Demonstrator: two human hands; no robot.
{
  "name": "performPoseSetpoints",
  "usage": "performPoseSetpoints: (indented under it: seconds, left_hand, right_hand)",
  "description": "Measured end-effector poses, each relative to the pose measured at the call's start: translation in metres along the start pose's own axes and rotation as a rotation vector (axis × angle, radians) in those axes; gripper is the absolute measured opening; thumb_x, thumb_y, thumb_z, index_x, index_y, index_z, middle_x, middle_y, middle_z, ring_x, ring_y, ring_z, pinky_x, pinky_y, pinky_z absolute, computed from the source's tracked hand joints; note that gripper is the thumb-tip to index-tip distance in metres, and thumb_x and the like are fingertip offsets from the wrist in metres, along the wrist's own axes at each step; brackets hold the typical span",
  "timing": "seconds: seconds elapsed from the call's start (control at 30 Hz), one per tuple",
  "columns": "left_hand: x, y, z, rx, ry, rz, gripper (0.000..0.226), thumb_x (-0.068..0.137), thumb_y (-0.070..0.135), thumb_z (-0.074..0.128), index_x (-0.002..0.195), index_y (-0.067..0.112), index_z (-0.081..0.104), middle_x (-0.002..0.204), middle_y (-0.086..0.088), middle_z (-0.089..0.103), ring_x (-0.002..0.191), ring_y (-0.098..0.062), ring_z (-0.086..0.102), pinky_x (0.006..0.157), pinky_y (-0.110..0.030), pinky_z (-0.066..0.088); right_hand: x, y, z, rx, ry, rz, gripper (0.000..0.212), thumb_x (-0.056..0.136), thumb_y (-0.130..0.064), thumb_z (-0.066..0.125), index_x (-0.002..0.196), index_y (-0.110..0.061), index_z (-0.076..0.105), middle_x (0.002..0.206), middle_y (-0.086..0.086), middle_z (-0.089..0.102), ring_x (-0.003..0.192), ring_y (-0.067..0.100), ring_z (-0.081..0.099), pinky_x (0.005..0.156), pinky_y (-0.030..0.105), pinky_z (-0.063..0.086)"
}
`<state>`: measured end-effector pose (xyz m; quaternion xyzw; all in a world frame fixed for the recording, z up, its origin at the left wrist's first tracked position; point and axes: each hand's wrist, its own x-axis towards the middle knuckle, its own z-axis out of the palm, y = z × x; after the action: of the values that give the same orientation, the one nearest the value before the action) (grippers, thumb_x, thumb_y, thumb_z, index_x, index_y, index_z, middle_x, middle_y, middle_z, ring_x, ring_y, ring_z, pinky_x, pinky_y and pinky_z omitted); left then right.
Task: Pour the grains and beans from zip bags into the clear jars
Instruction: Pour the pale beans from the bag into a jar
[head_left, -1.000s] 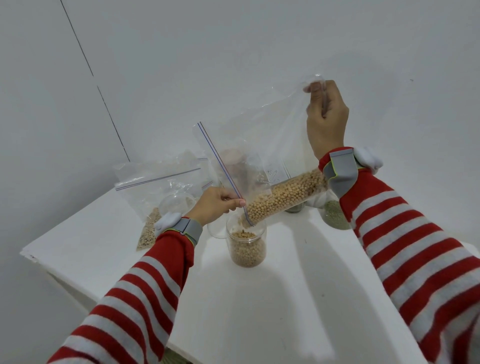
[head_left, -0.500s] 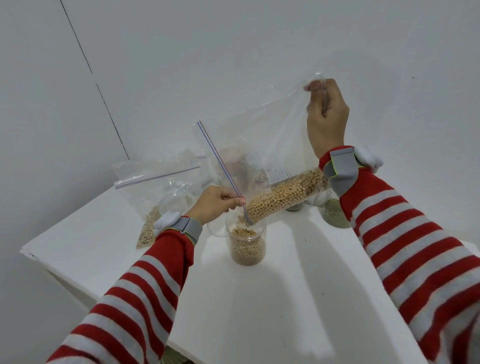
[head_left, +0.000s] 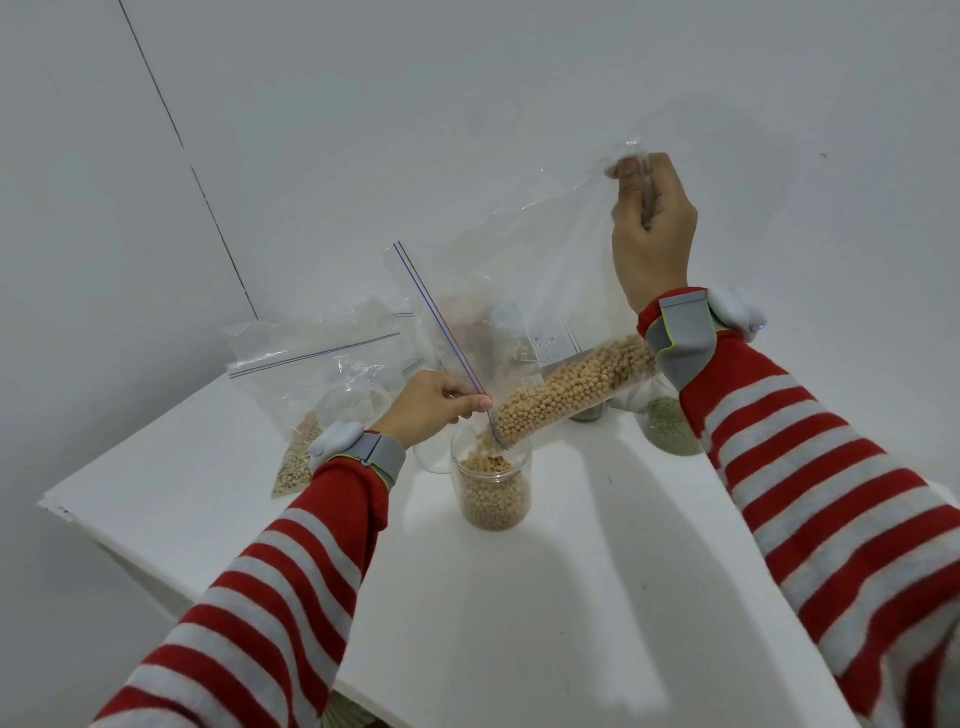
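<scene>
Head view: my left hand (head_left: 434, 410) pinches the bag (head_left: 519, 291) mouth above the jar (head_left: 491, 493), right hand (head_left: 652, 234) grips its raised corner; beans (head_left: 571, 389) have slid lower, and the jar is filling.

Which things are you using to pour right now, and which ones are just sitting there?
In use: left hand, right hand, tilted zip bag, yellow beans, clear jar under its mouth.

Just sitting: other zip bags at back left, jar of green grains, another jar by the left wrist.
</scene>
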<state>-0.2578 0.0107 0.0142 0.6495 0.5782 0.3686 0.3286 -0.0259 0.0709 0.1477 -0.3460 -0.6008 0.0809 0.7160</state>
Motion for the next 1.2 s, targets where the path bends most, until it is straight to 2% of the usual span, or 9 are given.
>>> performPoseSetpoints:
  seconds: [0.03, 0.1, 0.17, 0.3, 0.47, 0.63, 0.83, 1.03, 1.2]
  left_hand:
    - [0.000, 0.000, 0.000, 0.000, 0.000, -0.004, 0.005, 0.082, 0.025, 0.077, 0.083, 0.021, 0.076, 0.070, 0.006, 0.068, 0.069, -0.004, 0.062, 0.072, -0.024, 0.053]
    - [0.000, 0.000, 0.000, 0.002, 0.002, -0.003, 0.005, 0.082, 0.025, 0.077, 0.084, 0.021, 0.076, 0.071, 0.005, 0.069, 0.069, -0.004, 0.062, 0.072, -0.024, 0.054]
    - [0.000, 0.000, 0.000, -0.001, 0.004, -0.001, 0.004, 0.081, 0.026, 0.078, 0.082, 0.022, 0.075, 0.070, 0.006, 0.069, 0.068, -0.003, 0.062, 0.071, -0.023, 0.054]
    - [0.000, -0.002, 0.000, -0.001, 0.003, 0.004, 0.004, 0.081, 0.025, 0.078, 0.081, 0.022, 0.076, 0.067, 0.009, 0.068, 0.065, 0.001, 0.061, 0.069, -0.021, 0.053]
    - [0.001, -0.004, -0.001, -0.006, 0.005, -0.002, 0.005, 0.082, 0.025, 0.078, 0.083, 0.020, 0.076, 0.071, 0.004, 0.069, 0.065, 0.001, 0.061, 0.069, -0.021, 0.053]
    - [0.002, -0.007, 0.000, -0.023, 0.005, -0.003, 0.008, 0.081, 0.025, 0.078, 0.084, 0.018, 0.077, 0.066, 0.008, 0.068, 0.065, 0.001, 0.061, 0.066, -0.018, 0.052]
    - [0.002, -0.009, -0.001, -0.033, 0.003, -0.004, 0.010, 0.081, 0.026, 0.078, 0.085, 0.017, 0.077, 0.073, 0.001, 0.069, 0.067, -0.002, 0.061, 0.066, -0.018, 0.052]
    - [0.002, -0.010, -0.001, -0.029, 0.004, -0.011, 0.016, 0.081, 0.026, 0.078, 0.090, 0.013, 0.078, 0.081, -0.003, 0.072, 0.067, -0.001, 0.061, 0.067, -0.019, 0.053]
    - [0.002, -0.012, -0.001, -0.025, 0.009, -0.018, 0.014, 0.081, 0.027, 0.078, 0.089, 0.015, 0.078, 0.077, -0.002, 0.071, 0.067, -0.002, 0.061, 0.068, -0.020, 0.053]
  right_hand:
    - [0.000, 0.000, 0.000, -0.005, -0.003, -0.002, 0.025, 0.101, -0.043, 0.042, 0.091, -0.025, 0.057, 0.055, -0.005, 0.048, 0.051, 0.031, 0.038, 0.048, 0.040, 0.035]
    - [0.001, -0.001, 0.000, -0.013, -0.016, -0.012, 0.028, 0.100, -0.046, 0.042, 0.093, -0.024, 0.059, 0.067, 0.021, 0.054, 0.055, 0.038, 0.042, 0.048, 0.042, 0.036]
    - [0.001, -0.002, 0.000, -0.020, -0.021, -0.027, 0.029, 0.100, -0.044, 0.043, 0.097, -0.021, 0.061, 0.067, 0.026, 0.050, 0.056, 0.039, 0.042, 0.048, 0.042, 0.035]
    - [0.001, -0.005, -0.001, -0.021, -0.029, -0.040, 0.020, 0.102, -0.038, 0.045, 0.096, -0.025, 0.059, 0.065, 0.024, 0.046, 0.053, 0.034, 0.038, 0.047, 0.042, 0.033]
    - [0.001, -0.006, -0.001, -0.011, -0.041, -0.023, 0.018, 0.102, -0.038, 0.046, 0.095, -0.027, 0.059, 0.064, 0.021, 0.046, 0.057, 0.038, 0.044, 0.049, 0.042, 0.035]
    - [0.001, -0.002, 0.000, 0.015, -0.026, 0.008, 0.023, 0.102, -0.036, 0.047, 0.097, -0.019, 0.063, 0.057, -0.011, 0.034, 0.051, 0.013, 0.033, 0.050, 0.033, 0.031]
    - [0.002, -0.001, 0.001, 0.018, -0.033, 0.010, 0.031, 0.101, -0.039, 0.048, 0.099, -0.012, 0.064, 0.058, -0.003, 0.034, 0.052, 0.018, 0.034, 0.049, 0.034, 0.031]
    - [0.002, -0.003, 0.001, 0.011, -0.031, -0.002, 0.030, 0.102, -0.038, 0.048, 0.099, -0.012, 0.064, 0.056, -0.012, 0.034, 0.051, 0.015, 0.034, 0.048, 0.036, 0.032]
    - [0.001, -0.003, 0.001, 0.021, -0.029, -0.002, 0.028, 0.102, -0.033, 0.049, 0.100, -0.010, 0.064, 0.053, -0.017, 0.039, 0.051, 0.008, 0.031, 0.050, 0.031, 0.030]
